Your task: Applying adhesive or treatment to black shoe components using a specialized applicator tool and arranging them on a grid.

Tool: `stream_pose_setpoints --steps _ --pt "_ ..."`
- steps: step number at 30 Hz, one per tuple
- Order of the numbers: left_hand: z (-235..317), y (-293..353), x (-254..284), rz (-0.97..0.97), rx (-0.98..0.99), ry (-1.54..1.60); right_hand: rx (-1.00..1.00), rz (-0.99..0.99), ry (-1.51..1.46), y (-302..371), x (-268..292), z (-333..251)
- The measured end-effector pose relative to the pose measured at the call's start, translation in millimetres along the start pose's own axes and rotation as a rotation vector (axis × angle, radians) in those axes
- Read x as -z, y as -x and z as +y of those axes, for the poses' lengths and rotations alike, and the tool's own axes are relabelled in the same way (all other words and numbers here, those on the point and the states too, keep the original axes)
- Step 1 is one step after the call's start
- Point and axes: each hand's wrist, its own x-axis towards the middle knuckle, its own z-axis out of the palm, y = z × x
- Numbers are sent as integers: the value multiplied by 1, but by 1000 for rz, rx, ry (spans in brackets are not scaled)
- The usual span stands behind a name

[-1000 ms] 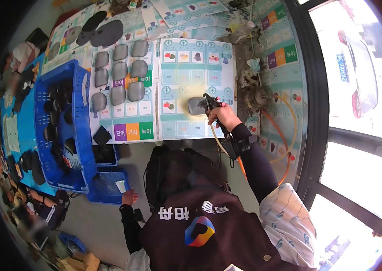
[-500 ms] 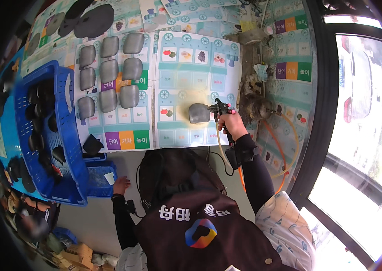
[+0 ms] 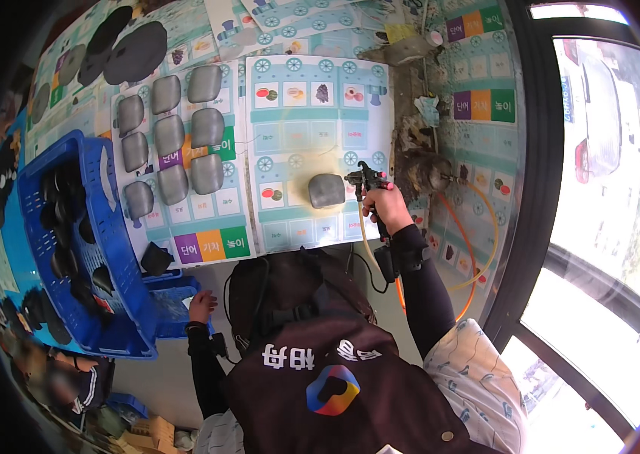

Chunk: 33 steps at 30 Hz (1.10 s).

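My right hand (image 3: 386, 206) is wrapped round a black spray gun (image 3: 365, 180), with a pale hose running down from it. The gun's nozzle points left, close to the upper right edge of a grey rounded-square pad (image 3: 327, 191). That pad lies alone on a printed sheet (image 3: 282, 231), and a yellowish stain surrounds it. My left hand (image 3: 202, 307) hangs below the table edge beside a small blue bin (image 3: 172, 321), fingers loosely apart and holding nothing.
Several similar grey pads (image 3: 173, 184) lie in rows on the left sheet. A blue crate (image 3: 142, 314) with dark pieces stands at the left. Larger dark flat pieces (image 3: 135, 54) lie farther back. An orange hose (image 3: 465, 234) loops at the right, near a window frame (image 3: 538, 189).
The whole view has turned slightly, so the table and pads appear shifted left. The spray gun stays close to the same pad, and my left hand still hangs by the bin.
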Motion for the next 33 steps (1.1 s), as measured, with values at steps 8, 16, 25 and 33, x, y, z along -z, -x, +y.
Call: stream_pose_setpoints --steps 8,16,25,33 --pt "-6 7 -4 8 -20 1 -12 34 12 23 10 31" --pt "-20 26 -11 23 -43 77 52 -29 89 32 17 84" --pt "-49 55 -24 82 -34 46 151 -26 23 49 25 107" --pt "-120 40 -15 -1 -199 -36 309 -199 -33 34 4 111"
